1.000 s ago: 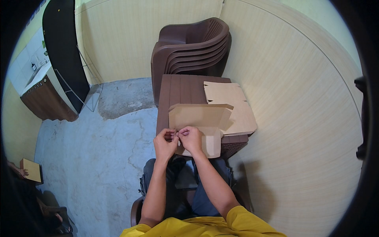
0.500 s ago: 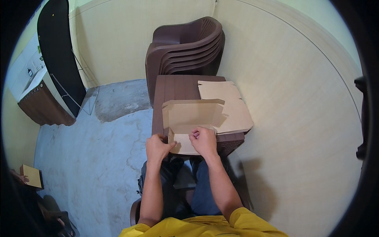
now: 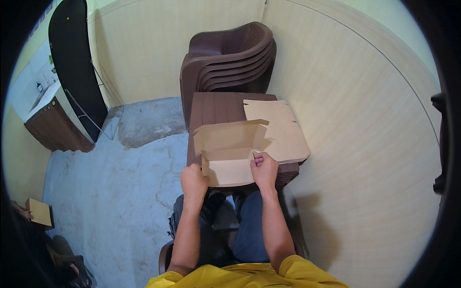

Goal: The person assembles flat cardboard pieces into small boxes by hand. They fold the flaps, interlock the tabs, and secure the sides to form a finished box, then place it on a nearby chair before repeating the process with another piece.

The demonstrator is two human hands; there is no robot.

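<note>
The room has pale wood-grain walls and a worn blue-grey floor; a stack of dark brown plastic armchairs stands beyond a brown slatted plastic table. At the near end of this table lies a shallow, rectangular, light brown cardboard box, its raised lid leaning back along the far side. A pile of flat, notched cardboard sheets lies to the right, beyond the box and close to the wall.

The box's long axis runs crosswise, left to right before the person, so each short side faces one hand. The box lies between the two: just to the right of the left hand and just to the left of the right hand. Both hands touch it, so neither is clearly nearer.

The right hand has its fingers curled in, pinching the upper part of the right short side near the far corner. The left hand is bent against the left short side; its fingertips are mostly hidden, and I cannot tell how tightly they close. The tray's inside is bare between them. At the far left edge, another person's hand touches a separate tan box.
</note>
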